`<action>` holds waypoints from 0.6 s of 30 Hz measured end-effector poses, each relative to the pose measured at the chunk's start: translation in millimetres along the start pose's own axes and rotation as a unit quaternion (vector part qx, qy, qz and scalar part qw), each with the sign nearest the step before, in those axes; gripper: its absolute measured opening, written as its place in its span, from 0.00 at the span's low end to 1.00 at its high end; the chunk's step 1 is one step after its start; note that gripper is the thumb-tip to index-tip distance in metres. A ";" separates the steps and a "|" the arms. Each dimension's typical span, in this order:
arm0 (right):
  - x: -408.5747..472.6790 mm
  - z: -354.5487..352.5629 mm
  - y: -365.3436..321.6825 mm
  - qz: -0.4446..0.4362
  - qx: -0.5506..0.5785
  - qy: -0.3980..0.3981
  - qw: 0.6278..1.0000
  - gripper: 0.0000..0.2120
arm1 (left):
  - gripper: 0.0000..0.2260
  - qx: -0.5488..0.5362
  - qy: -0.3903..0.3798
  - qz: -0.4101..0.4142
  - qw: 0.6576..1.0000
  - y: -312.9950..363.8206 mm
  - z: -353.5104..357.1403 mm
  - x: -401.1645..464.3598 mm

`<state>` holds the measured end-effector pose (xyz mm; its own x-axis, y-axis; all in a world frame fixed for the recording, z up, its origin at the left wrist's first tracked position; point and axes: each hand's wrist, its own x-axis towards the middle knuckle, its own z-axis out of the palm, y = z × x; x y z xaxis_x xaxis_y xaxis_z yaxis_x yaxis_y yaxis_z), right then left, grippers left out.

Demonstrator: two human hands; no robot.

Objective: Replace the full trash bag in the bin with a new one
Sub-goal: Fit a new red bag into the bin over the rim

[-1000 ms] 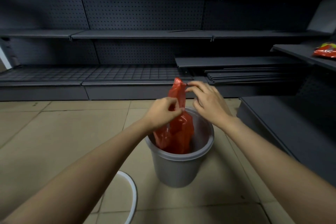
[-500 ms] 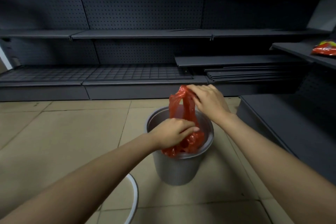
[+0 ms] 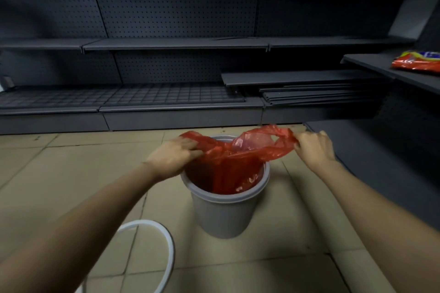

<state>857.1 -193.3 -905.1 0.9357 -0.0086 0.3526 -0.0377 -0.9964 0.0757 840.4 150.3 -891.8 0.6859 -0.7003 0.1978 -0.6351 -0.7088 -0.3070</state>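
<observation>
both hands, the left hand [image 3: 172, 159] and right hand [image 3: 313, 150], are pinching the red bag [image 3: 240, 162] open over the grey bin [image 3: 223, 211] on the floor, and pulling too hard could be tearing it.

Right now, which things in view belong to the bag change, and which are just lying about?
Job in hand:
- thin red plastic bag, lower part inside the bin
- round grey plastic bin
- left hand and right hand, each gripping a bag edge

Lying about:
- white hoop on the floor
- red snack packet on the right shelf
</observation>
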 end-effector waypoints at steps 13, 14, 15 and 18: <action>-2.8 1.7 -13.0 -0.129 0.033 0.030 0.991 0.45 | 0.22 -0.090 -0.087 -0.084 0.988 3.5 10.2 6.5; -4.0 0.2 -16.3 -0.163 0.027 0.020 0.986 0.42 | 0.20 -0.065 -0.089 -0.085 0.990 6.0 8.6 9.1; -5.3 0.2 -20.0 -0.195 0.024 -0.002 0.980 0.36 | 0.18 -0.043 -0.103 -0.091 0.990 9.4 7.8 12.1; -8.8 2.2 -31.4 -0.242 0.026 -0.058 0.968 0.23 | 0.15 0.002 -0.126 -0.115 0.985 17.9 6.2 18.4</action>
<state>850.9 -162.1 -912.6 0.8726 0.4539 0.1802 0.4299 -0.8890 0.1577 843.9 125.2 -899.5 0.8782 -0.4777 0.0248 -0.4518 -0.8453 -0.2853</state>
